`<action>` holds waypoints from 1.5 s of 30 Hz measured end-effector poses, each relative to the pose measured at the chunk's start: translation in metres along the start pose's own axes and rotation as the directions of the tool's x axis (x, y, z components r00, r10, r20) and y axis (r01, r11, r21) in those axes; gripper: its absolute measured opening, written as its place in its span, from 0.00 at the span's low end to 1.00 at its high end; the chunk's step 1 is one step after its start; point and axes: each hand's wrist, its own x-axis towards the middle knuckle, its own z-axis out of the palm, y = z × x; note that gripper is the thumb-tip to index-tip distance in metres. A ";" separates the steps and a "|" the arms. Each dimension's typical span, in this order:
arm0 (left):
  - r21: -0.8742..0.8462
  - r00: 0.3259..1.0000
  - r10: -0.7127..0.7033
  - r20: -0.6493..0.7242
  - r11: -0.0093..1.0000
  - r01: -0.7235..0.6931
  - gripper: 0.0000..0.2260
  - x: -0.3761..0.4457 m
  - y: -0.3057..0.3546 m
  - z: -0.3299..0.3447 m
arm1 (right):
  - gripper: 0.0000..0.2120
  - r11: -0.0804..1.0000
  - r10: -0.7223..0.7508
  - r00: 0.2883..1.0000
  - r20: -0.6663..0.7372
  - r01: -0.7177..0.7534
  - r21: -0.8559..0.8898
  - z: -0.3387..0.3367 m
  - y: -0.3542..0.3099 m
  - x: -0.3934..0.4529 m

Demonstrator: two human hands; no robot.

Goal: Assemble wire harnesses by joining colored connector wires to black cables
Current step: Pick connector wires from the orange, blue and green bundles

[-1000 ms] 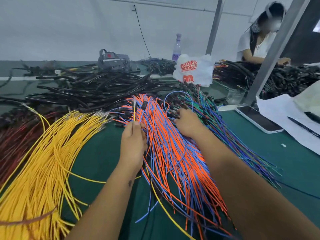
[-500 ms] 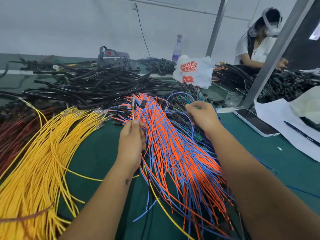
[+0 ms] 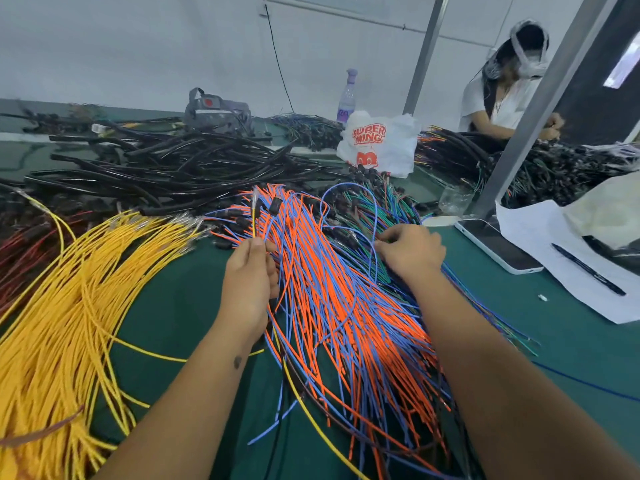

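her right hand (image 3: 410,251) has slid over from the orange bundle (image 3: 332,289) and now pinches a blue wire (image 3: 375,216), picking the next piece, while the left hand (image 3: 251,275) keeps gripping a yellow wire (image 3: 254,220).

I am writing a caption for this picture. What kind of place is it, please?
Probably a factory workbench for wire harness assembly. Large bundles of yellow wires and orange and blue wires cover the green table, black cables are piled behind, and a second worker sorts wires nearby.
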 end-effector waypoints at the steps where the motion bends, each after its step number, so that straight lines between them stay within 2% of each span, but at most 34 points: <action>1: 0.003 1.000 0.001 -0.003 1.000 -0.001 0.15 0.000 0.000 0.000 | 0.13 1.000 -0.030 0.999 -0.018 0.030 0.004 0.002 -0.003 -0.001; 4: 0.005 1.000 -0.002 -0.004 1.000 0.002 0.15 0.000 0.000 0.001 | 0.15 0.997 -0.071 0.997 -0.039 0.072 0.041 0.005 -0.007 -0.004; 9: 0.012 1.000 -0.002 0.004 1.000 0.002 0.15 0.001 -0.001 0.000 | 0.10 0.977 -0.119 0.992 0.053 0.107 0.186 0.008 -0.002 -0.006; 14: 0.011 1.000 0.000 0.006 1.000 0.000 0.14 0.000 0.000 -0.001 | 0.16 0.948 -0.218 0.971 0.099 0.186 0.259 0.014 -0.004 -0.012; 18: 0.014 1.000 -0.004 0.001 1.000 0.004 0.14 0.000 0.000 -0.001 | 0.11 0.912 -0.260 0.964 0.059 0.224 0.345 0.016 -0.004 -0.018; 20: 0.010 1.000 -0.008 -0.004 1.000 0.008 0.14 0.000 0.001 0.000 | 0.05 0.920 -0.271 0.961 0.055 0.242 0.310 0.015 -0.005 -0.019; 22: -0.001 1.000 -0.007 -0.010 1.000 0.007 0.14 -0.001 0.001 0.000 | 0.05 0.919 -0.263 0.965 0.006 0.248 0.306 0.011 -0.006 -0.017; 23: -0.008 1.000 -0.006 -0.012 1.000 0.006 0.14 -0.001 0.001 0.001 | 0.06 0.901 -0.244 0.969 -0.034 0.239 0.362 0.009 -0.008 -0.015; 26: -0.008 1.000 -0.008 -0.005 1.000 0.008 0.14 -0.002 0.002 0.001 | 0.05 0.782 -0.116 0.984 -0.136 0.175 0.598 -0.004 -0.013 -0.011; 32: -0.005 1.000 -0.015 0.016 1.000 0.015 0.14 -0.003 0.003 0.000 | 0.06 0.597 0.089 0.947 -0.310 0.198 0.777 -0.040 -0.014 -0.001; 34: -0.008 1.000 -0.016 0.018 1.000 0.016 0.14 -0.004 0.003 -0.001 | 0.06 0.599 0.072 0.931 -0.358 0.246 0.762 -0.048 -0.010 -0.001; 36: -0.010 1.000 -0.017 0.016 1.000 0.017 0.14 -0.003 0.003 -0.001 | 0.06 0.707 -0.015 0.931 -0.364 0.267 0.654 -0.053 -0.003 0.000; 38: -0.008 1.000 -0.016 0.015 1.000 0.016 0.14 -0.003 0.003 0.000 | 0.07 0.872 -0.108 0.949 -0.295 0.233 0.430 -0.055 0.006 0.001; 39: -0.007 1.000 -0.014 0.016 1.000 0.015 0.14 -0.003 0.003 0.000 | 0.07 0.921 -0.131 0.966 -0.223 0.202 0.333 -0.054 0.012 0.002; 41: -0.002 1.000 -0.013 0.019 1.000 0.014 0.14 -0.002 0.003 -0.001 | 0.07 0.957 -0.148 0.989 -0.024 0.149 0.247 -0.051 0.022 -0.001; 43: 0.000 1.000 -0.017 0.016 1.000 0.017 0.15 -0.002 0.002 -0.001 | 0.07 0.966 -0.161 0.973 0.164 0.122 0.226 -0.046 0.028 -0.006; 45: 0.002 1.000 -0.022 0.012 1.000 0.022 0.15 -0.001 0.002 -0.002 | 0.09 0.979 -0.161 0.959 0.233 0.126 0.161 -0.041 0.032 -0.010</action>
